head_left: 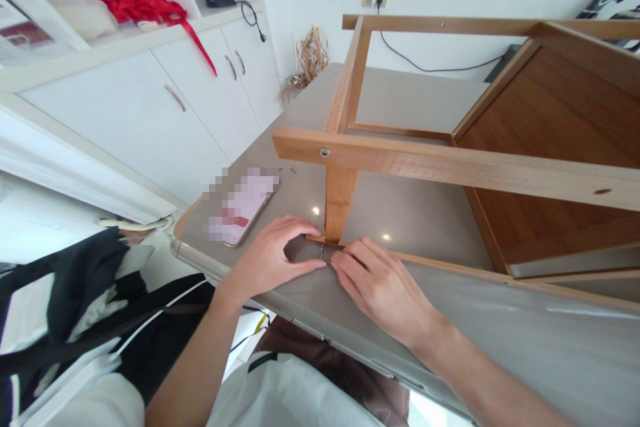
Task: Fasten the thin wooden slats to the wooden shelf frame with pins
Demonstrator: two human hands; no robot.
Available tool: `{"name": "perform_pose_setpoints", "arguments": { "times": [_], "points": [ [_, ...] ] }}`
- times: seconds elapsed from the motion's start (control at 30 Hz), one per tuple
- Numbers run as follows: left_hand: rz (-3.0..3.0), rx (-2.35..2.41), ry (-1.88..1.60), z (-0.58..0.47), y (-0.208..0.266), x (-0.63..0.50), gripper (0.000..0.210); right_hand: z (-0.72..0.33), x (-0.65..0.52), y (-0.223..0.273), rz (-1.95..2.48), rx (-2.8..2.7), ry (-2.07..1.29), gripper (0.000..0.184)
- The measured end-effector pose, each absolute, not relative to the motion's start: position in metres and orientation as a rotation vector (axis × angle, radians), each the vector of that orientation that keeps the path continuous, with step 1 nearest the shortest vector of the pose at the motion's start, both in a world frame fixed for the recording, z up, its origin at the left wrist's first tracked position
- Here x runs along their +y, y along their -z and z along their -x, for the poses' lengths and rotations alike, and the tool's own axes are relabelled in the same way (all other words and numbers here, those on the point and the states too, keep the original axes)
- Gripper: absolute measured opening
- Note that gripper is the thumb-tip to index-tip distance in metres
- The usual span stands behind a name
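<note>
A wooden furniture frame (341,203) lies on its side on a grey table. At its near lower corner, a small metal screw (323,252) sticks out of the low rail (420,259). My left hand (273,253) curves around that corner, its fingertips on the rail's end and its thumb beside the screw. Curled close to the same screw, my right hand (373,277) pinches it with thumb and forefinger; the fingers partly hide the grip. Higher up, a round metal fastener (325,153) sits in the upper rail (400,159).
A phone (250,203) lies left of my left hand, with small loose screws (293,170) beyond it. A wood panel (565,147) forms the frame's right end. White cabinets (150,107) stand at left; the table edge (295,327) runs close to me.
</note>
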State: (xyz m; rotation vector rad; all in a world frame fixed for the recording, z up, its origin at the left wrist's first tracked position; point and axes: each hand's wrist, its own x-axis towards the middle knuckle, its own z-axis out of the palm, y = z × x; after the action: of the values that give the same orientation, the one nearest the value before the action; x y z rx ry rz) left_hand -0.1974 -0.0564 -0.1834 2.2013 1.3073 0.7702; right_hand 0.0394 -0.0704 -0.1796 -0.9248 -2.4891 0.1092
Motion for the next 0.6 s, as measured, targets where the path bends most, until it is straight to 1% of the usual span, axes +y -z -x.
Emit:
{"name": "perform_pose_setpoints", "arguments": {
  "times": [0.6],
  "points": [
    [-2.207, 1.315, -0.778, 0.1971, 0.1814, -0.0577, 0.036, -0.0413, -0.0715, 0.1819, 0.943, -2.461, -0.176, 0.014]
  ]
}}
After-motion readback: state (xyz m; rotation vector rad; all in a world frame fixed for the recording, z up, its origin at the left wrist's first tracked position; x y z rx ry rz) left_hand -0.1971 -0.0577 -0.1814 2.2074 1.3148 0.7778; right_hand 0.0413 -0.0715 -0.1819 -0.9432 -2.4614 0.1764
